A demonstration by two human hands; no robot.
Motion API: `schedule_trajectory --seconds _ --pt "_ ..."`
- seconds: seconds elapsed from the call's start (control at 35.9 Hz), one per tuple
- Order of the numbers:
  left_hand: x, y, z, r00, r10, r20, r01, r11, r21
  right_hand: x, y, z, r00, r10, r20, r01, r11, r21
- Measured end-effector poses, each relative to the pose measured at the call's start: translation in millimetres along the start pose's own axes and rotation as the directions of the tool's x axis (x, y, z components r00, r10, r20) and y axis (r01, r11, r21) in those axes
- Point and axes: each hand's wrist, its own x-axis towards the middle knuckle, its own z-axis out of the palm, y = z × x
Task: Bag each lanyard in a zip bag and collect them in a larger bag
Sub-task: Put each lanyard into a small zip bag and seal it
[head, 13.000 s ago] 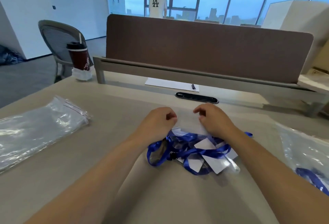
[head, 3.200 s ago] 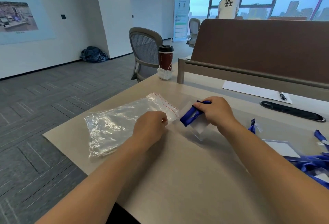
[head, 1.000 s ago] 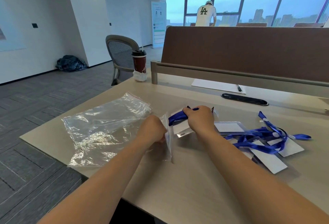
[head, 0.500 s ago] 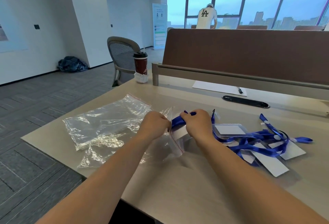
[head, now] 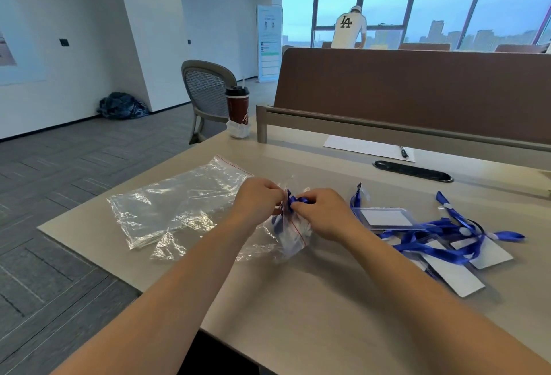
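Stuffing one lanyard into its own bag looks to be the step in hand. Both forearms come in from 6 o'clock and meet over the middle of the surface (head: 298,300). The left hand (head: 262,200) has its fingers curled and pinches the mouth of the small zip bag (head: 293,236), which sags crumpled beneath the two hands with its red zip line showing. The right hand (head: 325,215), at 3 o'clock of the left and almost touching it, pinches the blue lanyard (head: 295,199) right at that mouth. Some strap shows blue through the plastic and a loop stands out above it.

The next move likely calls for pushing the rest of the strap below the zip line while the left hand keeps the mouth spread. After that the seal would need pressing shut along its length.

At 9 o'clock of the hands the larger bag (head: 185,204) lies flat and wrinkled; I cannot tell whether it holds anything. At 3 o'clock sits a pile of loose lanyards (head: 432,237) with white cards, not yet bagged.

Farther off, at 1 o'clock, are a black cable slot (head: 413,171) and a sheet of paper (head: 366,147) with a pen (head: 404,151). A coffee cup (head: 237,106) stands at 11 o'clock, beside the brown divider (head: 417,91).
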Motion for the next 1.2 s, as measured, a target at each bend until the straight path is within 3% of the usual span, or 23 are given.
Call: schedule_trajectory --seconds 0.33,0.5,0.75,0.86,1.0,1.11,1.2 --pt "-5 2 -4 0.999 0.028 0.025 -0.029 0.999 0.034 -7 -3 -8 0.99 -0.087 0.109 0.098 0.99 -0.101" --pt "-6 10 -11 0.997 0.053 0.056 -0.058 0.995 0.08 -3 -4 -5 0.994 -0.109 0.023 0.111 0.985 -0.128" --pt "-9 9 -18 0.997 0.05 0.059 -0.057 0.992 0.114 -8 -11 -7 0.983 -0.13 0.128 0.161 0.948 -0.273" --pt "-9 13 -21 0.997 0.028 0.074 -0.036 0.993 0.115 -6 -9 -14 0.988 -0.139 0.073 0.153 0.95 -0.272" --pt "-12 17 -23 0.993 0.009 0.12 -0.029 0.986 0.166 2 -8 -17 0.983 -0.123 -0.134 0.088 0.967 -0.24" --pt "-17 19 -23 0.988 0.013 0.153 -0.044 0.98 0.195 9 -7 -14 0.995 0.013 -0.1 -0.031 0.983 -0.182" --pt "-18 19 -23 0.983 0.016 0.186 -0.057 0.973 0.222 14 -5 -11 0.995 -0.001 -0.099 -0.014 0.989 -0.146"
